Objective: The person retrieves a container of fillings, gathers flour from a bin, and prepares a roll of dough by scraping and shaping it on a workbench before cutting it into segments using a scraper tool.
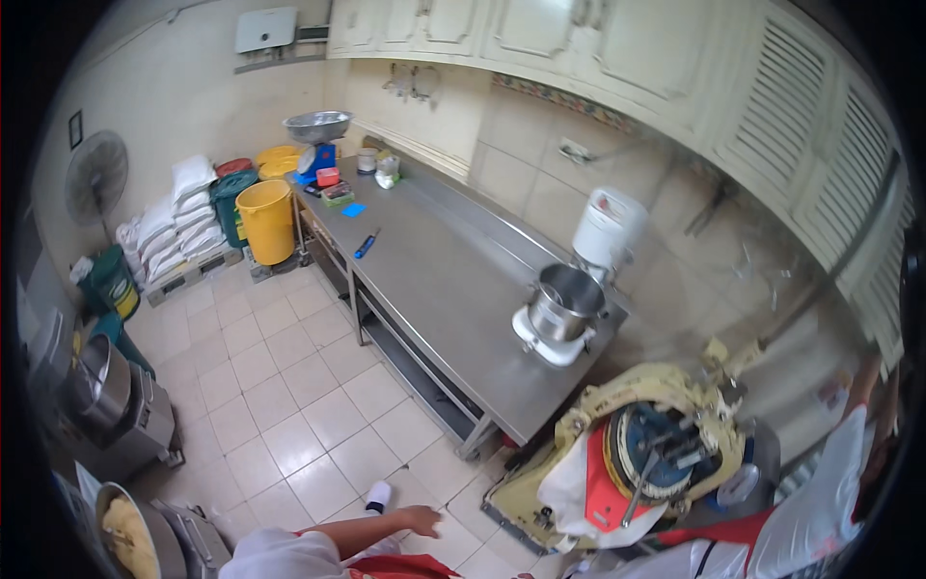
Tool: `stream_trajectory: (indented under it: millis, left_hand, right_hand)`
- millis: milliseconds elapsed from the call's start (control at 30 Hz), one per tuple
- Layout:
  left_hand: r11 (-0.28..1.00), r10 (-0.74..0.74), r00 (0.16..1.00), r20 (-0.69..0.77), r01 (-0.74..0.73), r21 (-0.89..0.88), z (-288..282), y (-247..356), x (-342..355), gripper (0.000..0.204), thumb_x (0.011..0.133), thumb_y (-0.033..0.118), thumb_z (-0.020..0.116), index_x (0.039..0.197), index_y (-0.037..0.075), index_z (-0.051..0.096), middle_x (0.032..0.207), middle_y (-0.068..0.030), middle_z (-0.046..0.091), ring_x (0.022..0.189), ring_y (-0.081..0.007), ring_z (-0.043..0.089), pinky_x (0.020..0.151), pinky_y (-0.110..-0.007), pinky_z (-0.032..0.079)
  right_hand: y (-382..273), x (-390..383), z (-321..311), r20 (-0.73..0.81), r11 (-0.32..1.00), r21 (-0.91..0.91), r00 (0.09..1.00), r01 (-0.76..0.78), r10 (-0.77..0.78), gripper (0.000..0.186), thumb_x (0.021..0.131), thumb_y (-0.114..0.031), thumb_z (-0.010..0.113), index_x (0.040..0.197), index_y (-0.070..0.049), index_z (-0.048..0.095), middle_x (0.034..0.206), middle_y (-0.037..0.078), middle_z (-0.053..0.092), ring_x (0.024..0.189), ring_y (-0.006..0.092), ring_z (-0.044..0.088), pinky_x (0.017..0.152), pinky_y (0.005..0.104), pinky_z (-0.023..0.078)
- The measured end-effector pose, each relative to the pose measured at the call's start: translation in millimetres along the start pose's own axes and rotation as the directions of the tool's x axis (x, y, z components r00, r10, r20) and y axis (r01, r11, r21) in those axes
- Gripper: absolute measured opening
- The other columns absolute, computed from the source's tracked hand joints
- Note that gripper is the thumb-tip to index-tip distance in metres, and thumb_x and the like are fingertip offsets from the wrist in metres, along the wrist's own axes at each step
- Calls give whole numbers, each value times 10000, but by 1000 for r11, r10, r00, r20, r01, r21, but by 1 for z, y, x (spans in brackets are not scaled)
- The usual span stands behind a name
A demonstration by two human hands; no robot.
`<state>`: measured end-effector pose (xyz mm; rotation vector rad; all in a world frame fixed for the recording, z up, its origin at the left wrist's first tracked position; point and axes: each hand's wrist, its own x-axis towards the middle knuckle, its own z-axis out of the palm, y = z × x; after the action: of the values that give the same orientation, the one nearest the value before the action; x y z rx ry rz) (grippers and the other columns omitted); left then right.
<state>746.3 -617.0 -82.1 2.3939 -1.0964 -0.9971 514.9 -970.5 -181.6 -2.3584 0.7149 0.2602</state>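
My left hand [422, 521] reaches in from a white sleeve at the lower edge, over the tiled floor. Its fingers look loosely stretched and nothing shows in them. Just below lies red cloth [400, 567] at my front. Of my right hand, at most a sliver of skin [526, 576] shows at the bottom edge; its fingers are hidden. To the right stands a cream-coloured machine [641, 381] with a round dark head, a red plate [606, 482] and white cloth [569, 482] over its front.
A long steel table [415, 280] carries a stand mixer [564, 299], a scale with a steel bowl [318, 125] and a blue-handled tool [366, 245]. A yellow bin [265, 222] and white sacks [164, 232] stand far left. Dough fills a bowl [164, 550] at lower left. Clear plastic [820, 492] hangs at right.
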Motion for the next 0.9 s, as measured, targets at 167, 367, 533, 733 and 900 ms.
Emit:
stream_trajectory:
  millis: [167, 367, 533, 733, 900]
  left_hand:
    - [895, -383, 912, -148, 327, -303, -22, -123, -86, 683, 804, 518, 649, 1247, 8, 554, 1144, -236, 631, 1109, -376, 581, 939, -436, 469]
    - [714, -597, 762, -252, 362, -599, -74, -240, -167, 685, 816, 511, 653, 1266, 7, 538, 1110, -242, 640, 1107, -385, 576, 943, -428, 468]
    - [732, -600, 770, -218, 419, -537, -131, -328, -218, 670, 820, 498, 655, 1290, 38, 525, 1179, -237, 603, 1128, -379, 559, 961, -434, 456]
    - [731, -607, 737, -298, 370, -574, -228, -428, -246, 662, 831, 487, 654, 1303, 45, 511, 1205, -226, 589, 1135, -380, 552, 971, -428, 449]
    - [603, -748, 581, -320, 394, -694, -264, -524, -257, 643, 810, 483, 676, 1276, 59, 545, 1184, -235, 605, 1113, -383, 569, 947, -430, 466]
  right_hand:
    - [-62, 59, 5, 58, 980, -198, 998, 20, -9, 365, 763, -280, 693, 1087, -130, 615, 1042, 149, 658, 920, 349, 628, 827, 430, 513]
    - [-228, 125, 128, 387, 855, -503, 917, 124, 95, 428, 784, -341, 631, 1140, -102, 623, 1140, 185, 626, 1048, 363, 595, 903, 433, 487]
    - [-460, 189, 248, 444, 910, -311, 888, 274, -116, 510, 776, -363, 612, 1207, -91, 604, 1188, 240, 599, 1129, 388, 564, 950, 441, 470]
    - [-774, 289, 318, 304, 795, -11, 760, 606, -575, 395, 754, -248, 711, 1106, -88, 634, 1043, 210, 643, 1010, 366, 608, 876, 420, 491]
    - [-950, 367, 357, 195, 779, 80, 757, 622, -624, 391, 759, -210, 724, 1117, -80, 637, 1090, 192, 627, 1040, 346, 594, 901, 415, 485]
